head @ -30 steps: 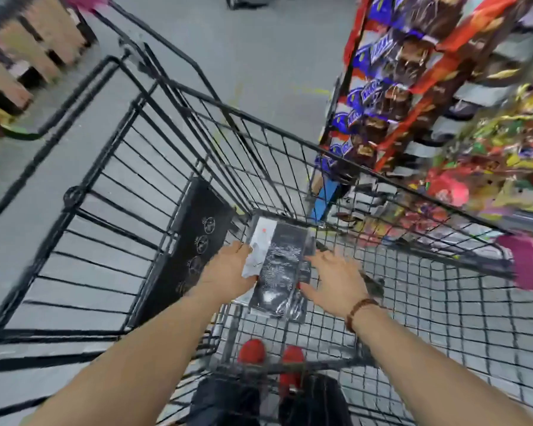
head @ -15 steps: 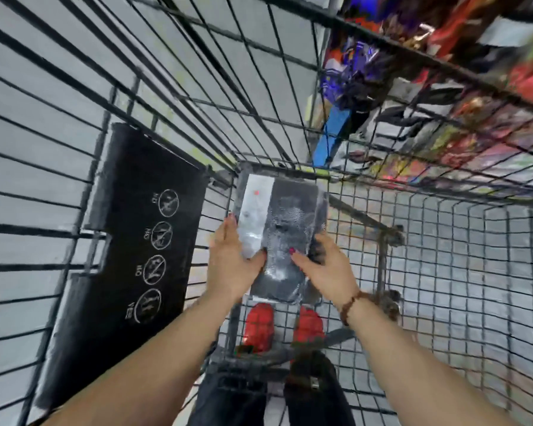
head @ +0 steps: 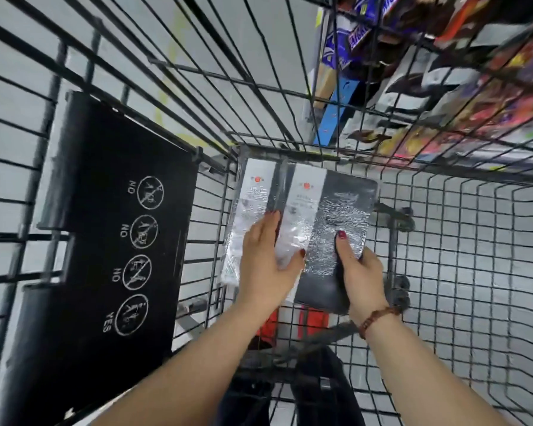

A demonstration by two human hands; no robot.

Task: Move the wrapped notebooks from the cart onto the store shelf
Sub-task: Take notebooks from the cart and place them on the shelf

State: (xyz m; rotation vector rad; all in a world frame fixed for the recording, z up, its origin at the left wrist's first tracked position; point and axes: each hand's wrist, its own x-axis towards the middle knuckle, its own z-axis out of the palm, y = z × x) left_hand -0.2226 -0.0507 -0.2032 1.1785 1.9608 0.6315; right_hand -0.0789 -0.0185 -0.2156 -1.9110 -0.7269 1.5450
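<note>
While both hands are working low in the wire cart [head: 443, 241], the right hand [head: 359, 272] is gripping the dark packet [head: 342, 207] at its five o'clock corner, thumb on top. The left hand [head: 266, 265] is lying across its white strip and a second packet [head: 250, 204] beneath; whether those fingers are hooking under, I cannot tell. A black warning panel [head: 105, 241] is hanging at nine o'clock, snack shelves [head: 474, 87] at two.

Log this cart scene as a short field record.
setting: black wire shopping cart beside a shelf of colourful snack packets
held item: flat black-and-white plastic-wrapped pack, overlapping a second matching pack to its left
left hand: rests flat across both packs
right hand: grips the upper pack's right edge, thumb on top
flap: black plastic panel with NO/YES symbols
</note>
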